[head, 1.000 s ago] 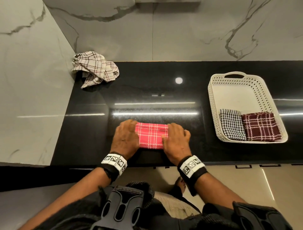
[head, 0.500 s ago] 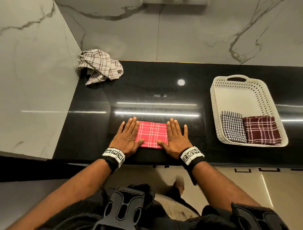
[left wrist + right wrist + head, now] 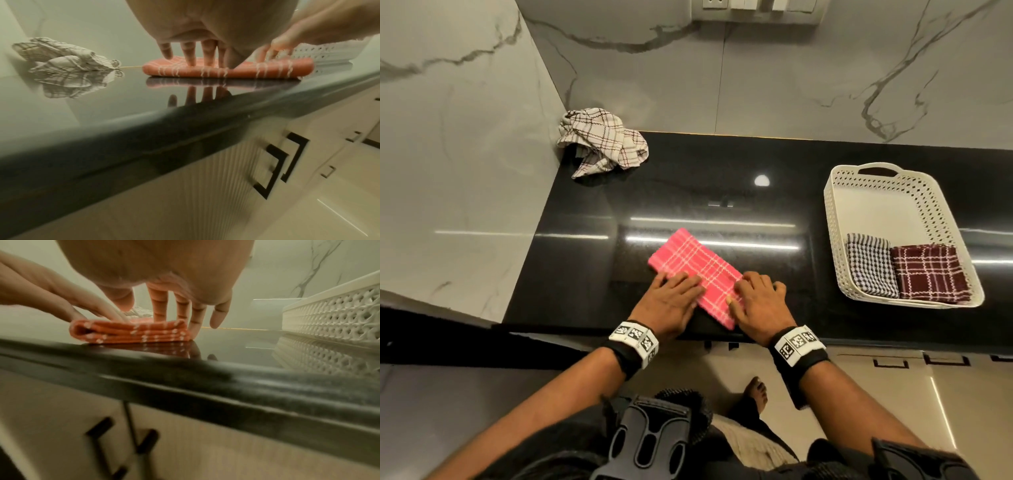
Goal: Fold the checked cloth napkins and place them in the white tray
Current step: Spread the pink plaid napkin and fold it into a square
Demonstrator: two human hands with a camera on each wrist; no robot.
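Two hands are laid on the folded pink checked napkin (image 3: 697,274), which lies flat and askew on the black desk (image 3: 592,240) near its front edge. The left hand (image 3: 671,301) is pressed on it with fingers straight and spread. The right hand (image 3: 760,301) is set at its right end, fingers extended downward, nothing clasped. The white tray (image 3: 835,246) stands well apart to the right.

A glossy black table (image 3: 688,192) runs along a grey marble-veined wall (image 3: 791,75). White switch plates (image 3: 753,5) sit high on that wall. Below the table's front edge are pale cabinet doors with black handles (image 3: 273,168) and a beige tiled floor (image 3: 945,394).
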